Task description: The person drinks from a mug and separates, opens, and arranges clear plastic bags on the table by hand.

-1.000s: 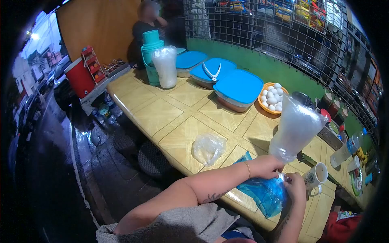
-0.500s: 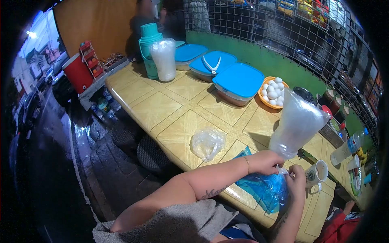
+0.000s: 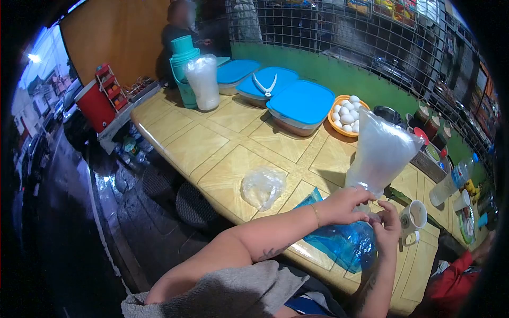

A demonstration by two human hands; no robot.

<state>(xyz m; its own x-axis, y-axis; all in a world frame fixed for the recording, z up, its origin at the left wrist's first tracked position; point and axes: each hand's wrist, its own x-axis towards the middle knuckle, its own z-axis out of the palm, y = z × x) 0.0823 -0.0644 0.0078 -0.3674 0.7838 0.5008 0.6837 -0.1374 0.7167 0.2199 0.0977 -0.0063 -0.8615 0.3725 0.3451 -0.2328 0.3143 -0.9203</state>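
Note:
My left hand (image 3: 350, 205) reaches across the table with thumb and fingers closed on the edge of a small clear plastic bag (image 3: 375, 217). Facing it, my right hand (image 3: 387, 222) pinches the same plastic, its index finger raised and bent. What the bag holds, if anything, I cannot make out. Beneath both hands lies a crumpled blue plastic bag (image 3: 342, 245). Just beyond them stands a tall stack of clear plastic bags (image 3: 383, 151). A white mug (image 3: 413, 218) is close to my right hand's outer side.
Another clear plastic bag (image 3: 263, 188) lies on the tiled table (image 3: 225, 151). Blue-lidded containers (image 3: 301, 106), a teal jug (image 3: 183, 66) and an orange basket of eggs (image 3: 345, 117) line the back. A water bottle (image 3: 450, 185) stands right. A person in red sits at lower right.
My fingers have shifted on the small clear plastic, the left hand's fingers now more extended. The view has turned slightly, moving the table items left. The person at the back shows more.

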